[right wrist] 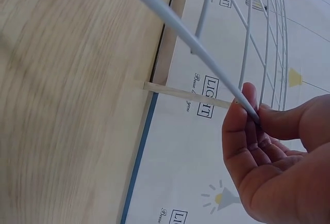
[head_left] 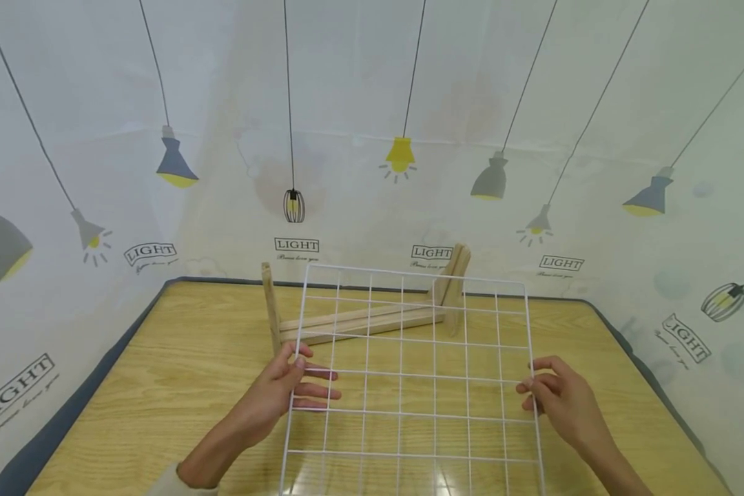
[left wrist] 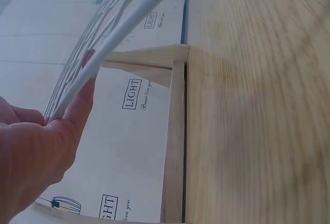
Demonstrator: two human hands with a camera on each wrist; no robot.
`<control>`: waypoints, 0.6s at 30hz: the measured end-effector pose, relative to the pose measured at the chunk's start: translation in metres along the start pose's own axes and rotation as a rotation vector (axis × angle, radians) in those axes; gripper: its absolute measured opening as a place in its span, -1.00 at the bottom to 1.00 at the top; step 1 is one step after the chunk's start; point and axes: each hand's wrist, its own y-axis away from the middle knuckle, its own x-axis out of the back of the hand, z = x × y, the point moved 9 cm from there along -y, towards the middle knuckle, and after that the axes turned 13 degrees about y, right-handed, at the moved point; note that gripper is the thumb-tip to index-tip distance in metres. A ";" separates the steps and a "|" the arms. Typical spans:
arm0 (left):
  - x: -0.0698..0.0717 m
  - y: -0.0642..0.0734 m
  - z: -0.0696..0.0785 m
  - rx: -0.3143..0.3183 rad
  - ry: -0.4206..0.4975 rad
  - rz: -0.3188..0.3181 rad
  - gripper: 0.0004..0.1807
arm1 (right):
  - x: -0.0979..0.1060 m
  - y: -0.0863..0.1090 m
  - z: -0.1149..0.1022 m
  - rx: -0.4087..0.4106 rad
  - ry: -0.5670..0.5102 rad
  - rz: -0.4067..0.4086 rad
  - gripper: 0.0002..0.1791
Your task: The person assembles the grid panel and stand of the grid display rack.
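Observation:
A white wire grid panel (head_left: 400, 372) is held up above the table, tilted, one side edge in each hand. My left hand (head_left: 279, 386) grips its left edge, thumb on the near side and the other fingers spread behind the wires. On the opposite edge, my right hand (head_left: 561, 399) pinches the outer wire between thumb and curled fingers, as the right wrist view also shows. Behind the panel a wooden stand (head_left: 366, 324) rests on the table, a long crossbar with an upright piece at each end. Part of it shows through the grid.
The wood-grain table (head_left: 180, 372) has a dark blue edge (head_left: 111, 351) along its back and sides. A pale curtain (head_left: 347, 83) printed with hanging lamps and the word LIGHT surrounds it closely at the back, left and right.

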 end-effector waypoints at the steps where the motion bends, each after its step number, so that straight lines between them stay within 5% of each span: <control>1: 0.000 0.000 0.001 -0.006 0.000 0.006 -0.75 | 0.001 0.000 -0.001 0.004 -0.002 0.006 -0.75; 18: 0.006 -0.002 0.013 -0.191 0.086 0.093 -0.80 | 0.006 -0.002 -0.016 0.055 -0.012 0.062 -0.76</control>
